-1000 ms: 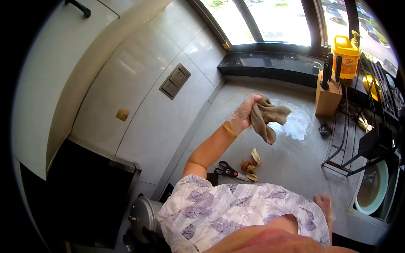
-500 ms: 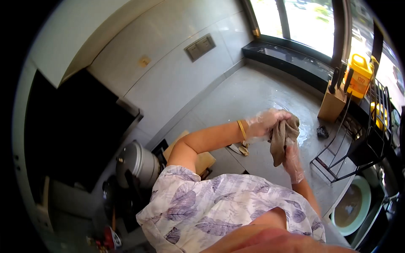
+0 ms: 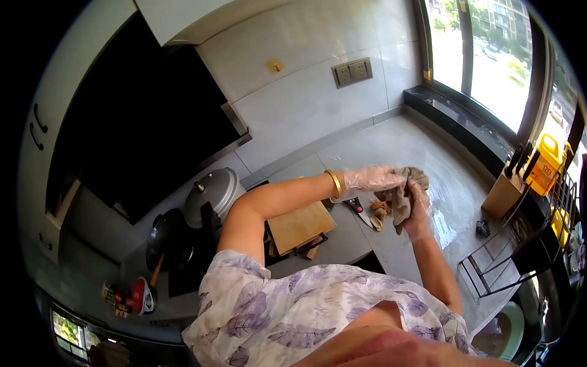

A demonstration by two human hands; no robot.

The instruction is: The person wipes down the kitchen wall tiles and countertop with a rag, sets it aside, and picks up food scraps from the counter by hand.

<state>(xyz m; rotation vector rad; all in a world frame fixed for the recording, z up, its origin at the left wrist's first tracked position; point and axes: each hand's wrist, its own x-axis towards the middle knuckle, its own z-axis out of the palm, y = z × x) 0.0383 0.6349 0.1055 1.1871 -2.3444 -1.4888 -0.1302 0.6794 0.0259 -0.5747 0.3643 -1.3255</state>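
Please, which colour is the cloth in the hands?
The cloth is grey-brown, best seen in the head view.

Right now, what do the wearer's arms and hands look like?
Left hand and right hand: each in a thin, see-through, crinkled plastic glove. Left wrist: yellow-gold band; none visible on the right. Forearms bare. Left sleeve: short, whitish, purple leaf print.
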